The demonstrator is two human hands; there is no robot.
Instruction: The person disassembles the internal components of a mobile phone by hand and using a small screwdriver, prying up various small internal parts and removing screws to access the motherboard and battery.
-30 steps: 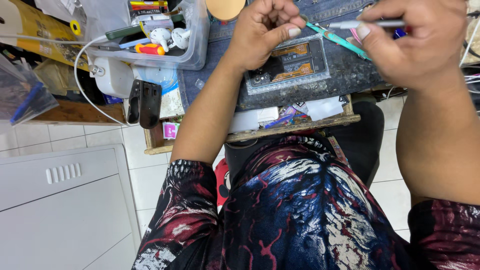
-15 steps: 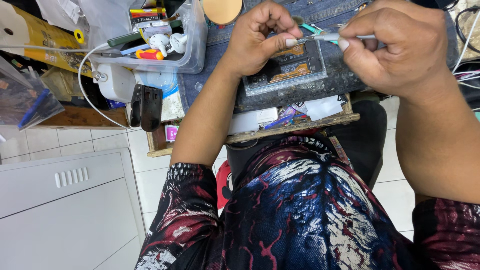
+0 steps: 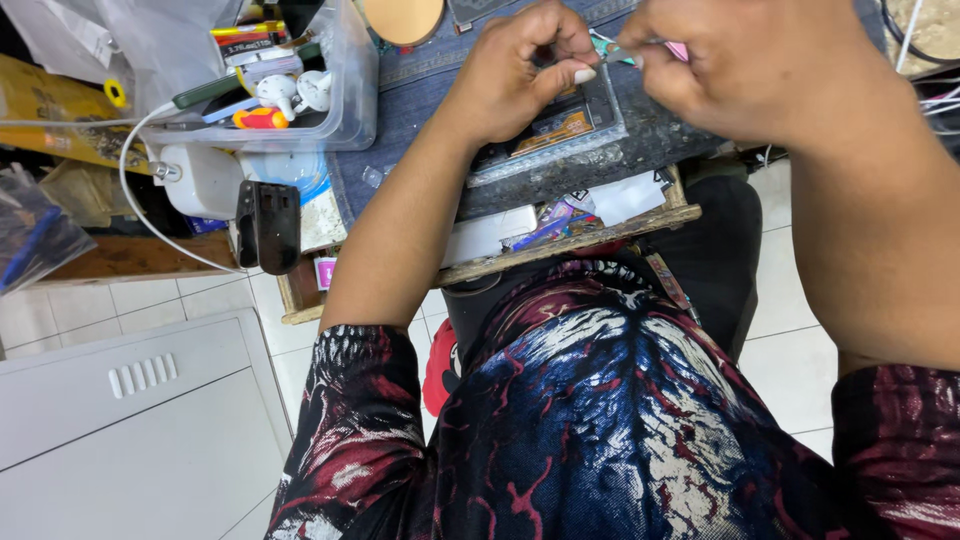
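Head view, looking down along our own arms to a cluttered workbench. We are holding our left hand [image 3: 520, 70] curled over the far part of an opened flat device [image 3: 555, 130], thumb and forefinger pinched almost shut; what they are gripping is too small to tell. We are holding our right hand [image 3: 740, 65] just right of the left one, fingers closed around a thin tool with a teal and pink shaft [image 3: 640, 48], whose tip is meeting the left fingertips [image 3: 583, 73] above the device. The device is lying on a dark mat [image 3: 640, 150] over a blue denim cloth [image 3: 420, 100], in the middle of the bench, directly under both hands; orange and dark parts are showing inside its frame.

To the left, a clear plastic tub [image 3: 340, 110] is holding small tools, among them a screwdriver with an orange handle [image 3: 260, 118] and white earbuds [image 3: 295, 92]. Nearer to us and left of the cloth, a white charger block [image 3: 200, 180] with a white cable [image 3: 135, 215] is sitting beside a black clip-like object [image 3: 268, 225]. A round tan disc [image 3: 403, 18] is lying at the far edge. Along the near rim of the wooden bench [image 3: 560, 243], scraps of white and purple paper [image 3: 540, 228] are sticking out. A white cabinet [image 3: 130, 420] is standing low on the left, on a tiled floor [image 3: 790, 300].
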